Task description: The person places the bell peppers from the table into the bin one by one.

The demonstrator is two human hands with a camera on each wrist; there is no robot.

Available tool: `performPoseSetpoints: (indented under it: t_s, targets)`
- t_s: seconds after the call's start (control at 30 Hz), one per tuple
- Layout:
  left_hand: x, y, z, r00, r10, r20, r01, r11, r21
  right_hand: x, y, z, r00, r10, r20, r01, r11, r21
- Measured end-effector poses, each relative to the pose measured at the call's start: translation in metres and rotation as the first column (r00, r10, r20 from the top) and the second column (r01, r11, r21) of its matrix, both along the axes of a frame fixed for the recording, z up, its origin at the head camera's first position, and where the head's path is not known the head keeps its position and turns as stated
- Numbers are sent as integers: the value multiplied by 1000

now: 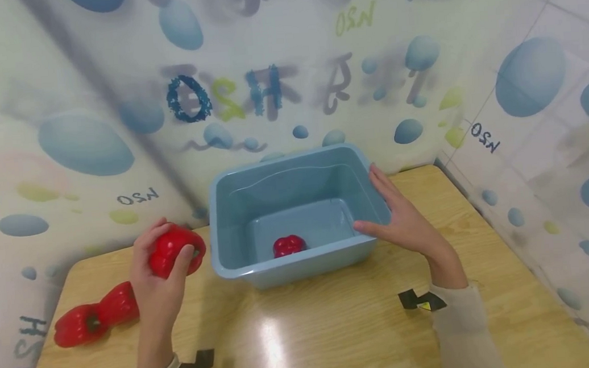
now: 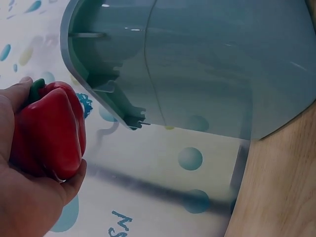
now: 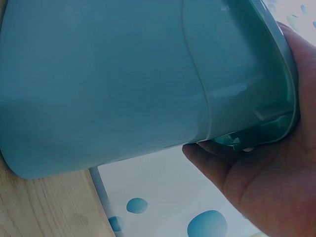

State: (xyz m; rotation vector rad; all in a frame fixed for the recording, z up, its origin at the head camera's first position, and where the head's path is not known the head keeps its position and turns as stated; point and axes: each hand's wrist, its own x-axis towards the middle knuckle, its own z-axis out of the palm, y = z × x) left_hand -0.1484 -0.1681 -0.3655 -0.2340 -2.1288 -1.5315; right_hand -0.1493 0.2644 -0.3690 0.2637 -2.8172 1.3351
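My left hand (image 1: 157,279) grips a red bell pepper (image 1: 168,252), fingers over its far side and thumb across the front. It is held left of the light-blue plastic bin (image 1: 300,266), near rim height. In the left wrist view the pepper (image 2: 52,131) shows its green stem, and the fingers wrap its top and bottom. My right hand (image 1: 405,222) holds the bin's right end, thumb at the front rim and fingers along the right side. Fingertips reach below the rim in the right wrist view. Another red pepper (image 1: 289,245) lies inside the bin.
Two more red bell peppers, one at the far left (image 1: 79,325) and one beside it (image 1: 119,304), lie on the wooden table (image 1: 325,330). A patterned curtain or sheet (image 1: 288,93) rises behind the table and along its right side.
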Motion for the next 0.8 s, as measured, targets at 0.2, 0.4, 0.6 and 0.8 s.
performPoseSetpoints:
  t_s: [0.2,0.4,0.6,0.8]
  targets:
    - [-2,6,0,1000,0,28,0,1000,-22,0,0,-2,1000,6,-8,-6,1000,0]
    - [-7,11,2,1000,-2,15,2,1000,-13,0,1,0,1000,2,-8,-2,1000,-4]
    - [-10,13,0,999,-38,-9,39,999,30,0,1,0,1000,6,-7,-6,1000,-4]
    - [-12,15,-1,999,-34,-16,34,999,39,0,0,0,1000,7,-12,-7,1000,-3]
